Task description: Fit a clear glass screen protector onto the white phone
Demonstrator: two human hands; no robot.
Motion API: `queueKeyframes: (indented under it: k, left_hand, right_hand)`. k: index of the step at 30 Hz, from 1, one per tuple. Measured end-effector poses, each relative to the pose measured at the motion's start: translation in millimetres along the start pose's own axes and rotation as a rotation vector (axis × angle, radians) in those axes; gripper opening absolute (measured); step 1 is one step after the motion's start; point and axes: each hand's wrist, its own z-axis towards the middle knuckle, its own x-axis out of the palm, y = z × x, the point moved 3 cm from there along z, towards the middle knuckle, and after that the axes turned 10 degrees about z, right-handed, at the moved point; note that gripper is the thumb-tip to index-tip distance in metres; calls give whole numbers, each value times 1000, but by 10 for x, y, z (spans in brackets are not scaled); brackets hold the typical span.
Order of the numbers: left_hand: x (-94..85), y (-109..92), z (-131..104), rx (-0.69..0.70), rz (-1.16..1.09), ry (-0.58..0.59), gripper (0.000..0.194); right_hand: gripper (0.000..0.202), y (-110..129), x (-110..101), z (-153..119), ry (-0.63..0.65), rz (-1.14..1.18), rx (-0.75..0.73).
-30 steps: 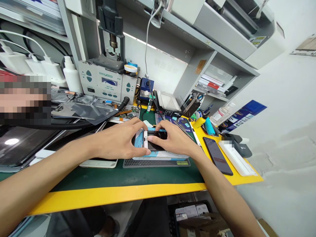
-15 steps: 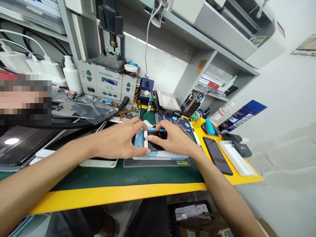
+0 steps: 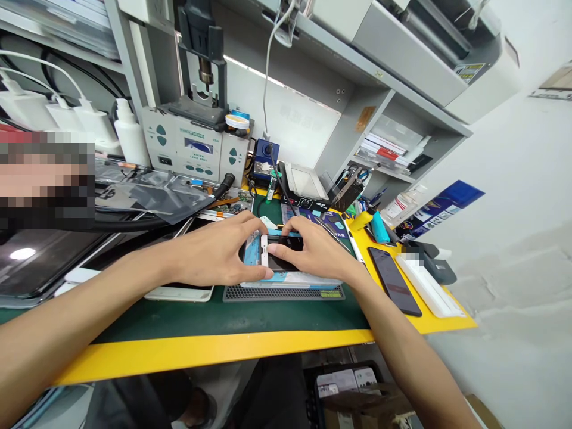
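- Two hands at the phone (image 3: 277, 262); it lies flat, screen up, approx. centre of view, atop a blue/wht box (image 3: 292, 279).
- L hand (image 3: 218, 250): half open, C-shape, holding the phone's wht end from its 9 o'clock; thumb at near edge (6), index at far edge (12).
- R hand (image 3: 322, 253): partly open, in from 3 o'clock; thumb on the screen by the wht end, index bent at far edge. Can't tell if it grips.
- Box sits on a grey mesh pad (image 3: 277, 294), on the grn mat (image 3: 201, 319).
- From phone: wht-edged device (image 3: 181, 294) at 8; dk phone (image 3: 395, 282) at approx. 4, wht box (image 3: 429, 287) just beyond; yel. bottle (image 3: 360, 221) and teal bottle (image 3: 380, 228) side by side at approx. 2.
- At 11 o'clock, farther back: grey "QUICK" unit (image 3: 196, 146), w/ wht spray bottle (image 3: 131, 137) beside it.
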Motion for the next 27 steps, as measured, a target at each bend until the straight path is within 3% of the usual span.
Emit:
queueKeyframes:
  k: [27]
  left_hand:
    - [-5,-15,8,-44,1,44,70]
  right_hand:
    - [41,-7,5,7,-7,-15,-8]
